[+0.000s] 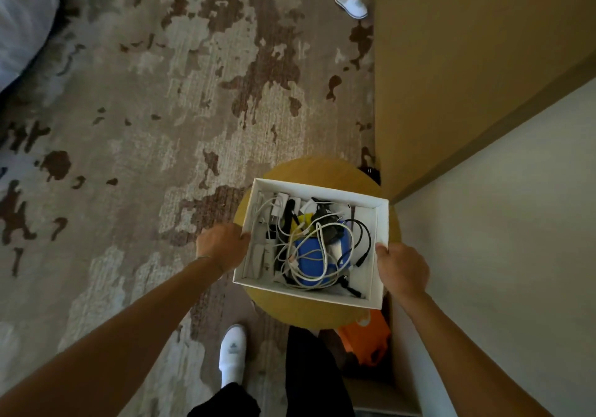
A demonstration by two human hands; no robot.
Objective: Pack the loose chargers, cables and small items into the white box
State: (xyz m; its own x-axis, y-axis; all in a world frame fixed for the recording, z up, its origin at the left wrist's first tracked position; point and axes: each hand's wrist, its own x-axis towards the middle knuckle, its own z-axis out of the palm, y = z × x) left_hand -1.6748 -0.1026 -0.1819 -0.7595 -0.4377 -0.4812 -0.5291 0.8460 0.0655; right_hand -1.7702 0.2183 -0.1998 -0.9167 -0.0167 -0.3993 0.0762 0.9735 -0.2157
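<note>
The box (382, 255), white and lidless, sits on a small round desk (290, 310), its 5 o'clock corner just past the desk's rim. No print on the box or its contents can be read; the slipper (232, 353) on the person's foot at 6 o'clock bears a small dark emblem, too small to make out.

Inside the box lie white cables (317, 255) looped over a blue item (309, 265), a black cable (362, 239) toward 3 o'clock, white chargers (279, 207) at 11 o'clock, and a yellow bit (303, 220) near the middle.

Open carpet (145, 126) spreads from 9 to 12 o'clock of the desk. At 3 o'clock a wall (500, 239) stands close, and a tan panel (467, 78) rises at 1 o'clock. An orange bag (364, 336) lies under the desk's 5 o'clock edge. A second slipper (351, 5) rests far off at 12 o'clock, and bedding (22, 20) shows at 10 o'clock.

The left hand (221, 245) grips the box's 9 o'clock wall, fingers curled over the rim. The right hand (401, 268) grips the 3 o'clock wall, thumb over the edge.
</note>
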